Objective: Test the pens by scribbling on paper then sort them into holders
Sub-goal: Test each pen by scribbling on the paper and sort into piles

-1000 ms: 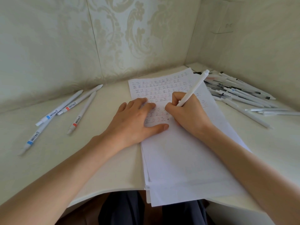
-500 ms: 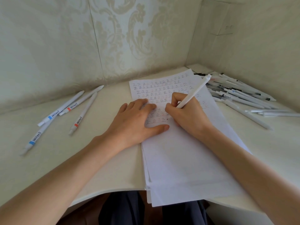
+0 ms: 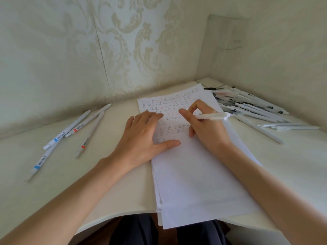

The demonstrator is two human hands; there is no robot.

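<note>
A person at a pale desk (image 3: 92, 183) is pinning down a stack of paper (image 3: 194, 183) with the left hand (image 3: 141, 138), whose fingers (image 3: 150, 118) are lying straight and spread flat on the top sheet, thumb stretched out, holding nothing. The right hand (image 3: 207, 133) is resting on the same stack just to the right of the left hand and is gripping a white pen (image 3: 212, 116). One of its fingers (image 3: 184, 113) is reaching out to the left while the others are curling round the front of the barrel. The pen is lying almost level over the paper, its push-button end pointing past the stack's right edge. The writing tip is hiding behind the hand, so whether it is touching the sheet cannot be told. Rows of small handwritten marks in dark and reddish ink are filling the far half of the top sheet, while the blank near half is overhanging the desk's front edge above dark trousers (image 3: 138, 230). To the left of the stack, well apart from it, four pens (image 3: 90, 135) are lying loose on the desk, two wearing blue bands and two red. To the right of the stack, a heap of pens (image 3: 251, 108) is sprawling into the corner, its nearest barrels just beside the paper's edge. Behind the stack, patterned wallpaper (image 3: 127, 41) is covering the wall, with a wall plate (image 3: 233, 32) sitting high to the right.
</note>
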